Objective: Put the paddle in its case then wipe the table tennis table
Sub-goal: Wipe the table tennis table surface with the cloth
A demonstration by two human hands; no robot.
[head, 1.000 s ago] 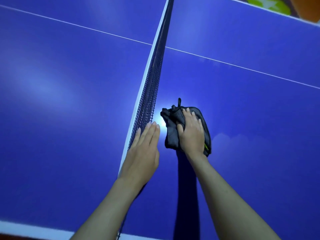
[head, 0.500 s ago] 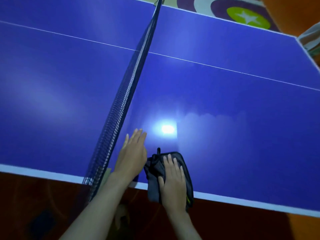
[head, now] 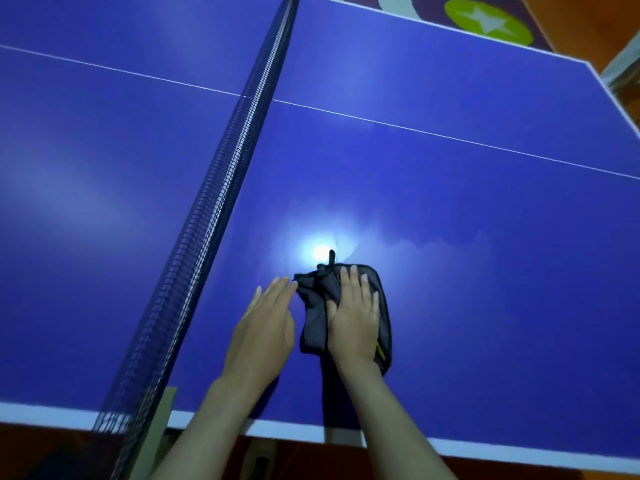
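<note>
Two flat hands on the table (head: 450, 202): right hand (head: 351, 317) atop dark cloth (head: 313, 313), left hand (head: 263, 327) seemingly bare, fingers straight.

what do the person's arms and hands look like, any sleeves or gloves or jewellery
Both forearms are bare up to the frame edge, with no sleeves showing. The left hand and right hand wear no gloves, rings, watch or bands. Fingers are uncovered, nails short and unpainted.

The blue table tennis table top (head: 450, 209) looks smooth and semi-glossy, throwing back a bright lamp glare. The dark grey cloth (head: 313, 306) is soft, matt, crumpled into folds. The black net (head: 221, 188) is fine woven mesh, matt.
</note>
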